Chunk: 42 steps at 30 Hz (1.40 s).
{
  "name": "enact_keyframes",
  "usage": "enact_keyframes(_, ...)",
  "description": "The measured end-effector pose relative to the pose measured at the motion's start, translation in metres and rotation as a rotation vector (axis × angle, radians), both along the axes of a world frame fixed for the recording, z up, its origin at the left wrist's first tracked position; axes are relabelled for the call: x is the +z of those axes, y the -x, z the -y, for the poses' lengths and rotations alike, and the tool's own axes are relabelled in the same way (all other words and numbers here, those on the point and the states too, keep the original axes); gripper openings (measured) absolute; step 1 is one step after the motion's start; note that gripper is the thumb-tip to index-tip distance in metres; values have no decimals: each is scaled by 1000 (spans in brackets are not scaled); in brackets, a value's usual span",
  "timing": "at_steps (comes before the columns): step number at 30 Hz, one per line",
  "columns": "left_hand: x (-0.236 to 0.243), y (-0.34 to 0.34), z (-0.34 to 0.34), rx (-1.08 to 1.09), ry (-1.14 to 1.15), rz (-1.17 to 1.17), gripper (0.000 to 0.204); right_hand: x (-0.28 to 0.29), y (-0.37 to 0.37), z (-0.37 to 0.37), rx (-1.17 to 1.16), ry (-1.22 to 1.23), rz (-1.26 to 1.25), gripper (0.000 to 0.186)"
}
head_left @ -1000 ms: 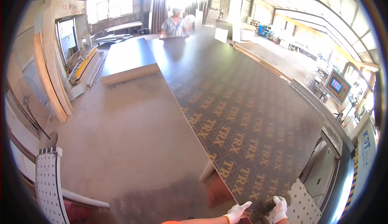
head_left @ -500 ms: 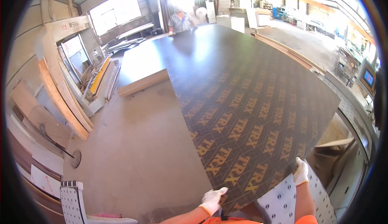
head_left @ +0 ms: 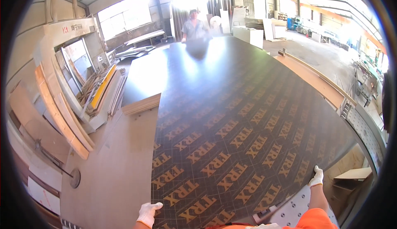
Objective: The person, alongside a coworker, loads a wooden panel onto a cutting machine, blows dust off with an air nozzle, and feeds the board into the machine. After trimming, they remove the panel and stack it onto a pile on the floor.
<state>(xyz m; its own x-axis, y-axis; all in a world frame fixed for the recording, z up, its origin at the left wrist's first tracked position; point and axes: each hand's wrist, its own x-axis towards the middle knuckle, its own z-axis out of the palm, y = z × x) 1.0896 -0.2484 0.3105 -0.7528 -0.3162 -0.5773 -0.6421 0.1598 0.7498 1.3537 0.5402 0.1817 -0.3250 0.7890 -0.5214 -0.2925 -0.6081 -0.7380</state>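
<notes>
A large dark film-faced plywood sheet [head_left: 235, 117] with rows of yellowish printed lettering stretches from me to the far side. My left hand [head_left: 148, 215], in a white knit glove, grips the sheet's left edge near its close corner, thumb over the top. On the near right edge, my gloved right hand [head_left: 316, 176] is closed around the rim, its fingers partly hidden beneath. A person [head_left: 195, 28] in a grey shirt stands at the sheet's far end; glare blurs that person's hands.
Left of the sheet sits a stack of similar panels [head_left: 142, 106]. At near right lies a light steel table [head_left: 294, 209] dotted with balls or studs; another dotted strip [head_left: 364, 123] runs alongside. A brown board [head_left: 304, 74] extends beyond the right edge. Long planks [head_left: 60, 113] lean at left.
The sheet's near end has swung left, my left hand moving left and down with it. My right hand has shifted slightly right. The far person now stands more upright.
</notes>
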Motion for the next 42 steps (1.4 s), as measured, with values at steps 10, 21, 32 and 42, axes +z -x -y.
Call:
enact_keyframes(10,-52,426,-68,-55,326,-6,53,-9,399,-64,53,-5,-42,18)
enact_keyframes(21,-85,643,-126,-121,903,-134,58,-173,637,-81,214,442,143,32)
enact_keyframes(32,0,704,-228,-168,1268,130,91,-221,699,-109,681,391,361,30)
enact_keyframes(42,-13,791,-248,-37,1166,300,92,-172,790,-133,194,636,144,42)
